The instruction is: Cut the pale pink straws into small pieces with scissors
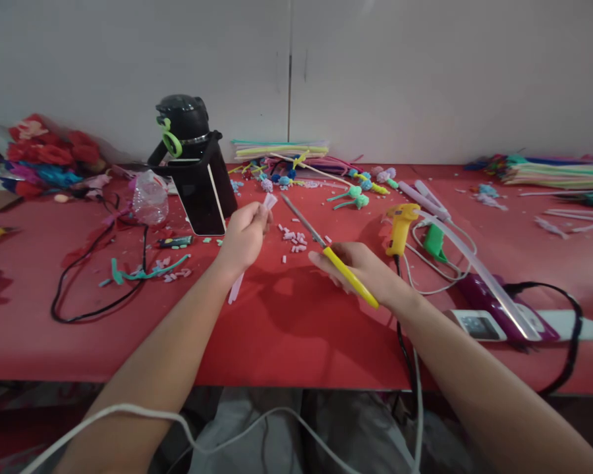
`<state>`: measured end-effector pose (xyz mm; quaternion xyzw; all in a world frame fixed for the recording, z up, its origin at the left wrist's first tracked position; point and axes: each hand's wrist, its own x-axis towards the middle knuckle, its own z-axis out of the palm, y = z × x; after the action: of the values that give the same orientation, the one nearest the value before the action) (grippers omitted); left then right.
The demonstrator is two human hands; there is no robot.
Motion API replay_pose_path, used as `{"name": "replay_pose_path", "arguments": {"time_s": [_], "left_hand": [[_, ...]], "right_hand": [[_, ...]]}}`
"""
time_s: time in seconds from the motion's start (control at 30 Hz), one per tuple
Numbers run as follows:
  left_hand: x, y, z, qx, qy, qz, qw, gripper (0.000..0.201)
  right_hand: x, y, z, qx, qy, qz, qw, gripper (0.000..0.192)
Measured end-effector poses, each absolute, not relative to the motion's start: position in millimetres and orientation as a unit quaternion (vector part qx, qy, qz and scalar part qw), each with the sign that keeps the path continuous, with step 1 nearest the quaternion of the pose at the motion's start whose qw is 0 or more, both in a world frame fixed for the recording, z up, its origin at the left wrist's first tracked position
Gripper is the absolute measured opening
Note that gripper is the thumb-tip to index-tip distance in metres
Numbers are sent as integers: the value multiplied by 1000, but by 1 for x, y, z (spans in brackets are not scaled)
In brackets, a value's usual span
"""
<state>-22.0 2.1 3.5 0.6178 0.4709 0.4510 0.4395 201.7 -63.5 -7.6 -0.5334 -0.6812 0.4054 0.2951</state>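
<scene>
over the red table (pixel 277 342), both hands are up off the cloth. the left hand (pixel 244 238) is curled shut around a pale pink strip (pixel 269 201), pinching it near its top so a short stub pokes out above the thumb while the long tail hangs down past the wrist. the right hand (pixel 360 266) is closed on the yellow handle of a long thin tool (pixel 326 250), whose grey metal shaft points up and away toward the strip's end without touching it as far as i can see.

just beyond the hands lies a scatter of small pink cut pieces (pixel 292 238), between the black stand (pixel 197 181) and the yellow glue gun (pixel 400 227).

my guess is that short bits are being taken off the strip's end. to do that cleanly i'd keep the pinch close to the tip so the stub stays stiff, bring the metal end squarely across it, and work right above the heap so the pieces drop together. fingers should stay clear of the metal, which may be hot.

writing: none i can read. the white device (pixel 479 324) at the right edge has a small panel, too blurred to make out.
</scene>
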Motion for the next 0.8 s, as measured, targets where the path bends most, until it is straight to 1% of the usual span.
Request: {"name": "replay_pose_path", "arguments": {"time_s": [0.1,0.17,0.33,0.47,0.7,0.8], "left_hand": [[-21,1,6,609,461,489,421,36],[-18,-2,8,607,457,487,431,36],[-13,-6,8,610,435,474,463,33],[-12,-8,6,627,427,453,468,33],[-15,-6,2,671,434,422,429,33],[-16,-6,4,687,439,412,407,32]], "right_hand": [[201,-64,-8,-539,-710,367,267,54],[200,-64,-8,-544,-713,359,258,54],[199,-65,-6,-542,-712,362,263,53],[197,-66,-6,-543,-712,358,264,53],[197,-66,-5,-558,-721,329,246,55],[197,-67,-4,-566,-734,291,236,55]]}}
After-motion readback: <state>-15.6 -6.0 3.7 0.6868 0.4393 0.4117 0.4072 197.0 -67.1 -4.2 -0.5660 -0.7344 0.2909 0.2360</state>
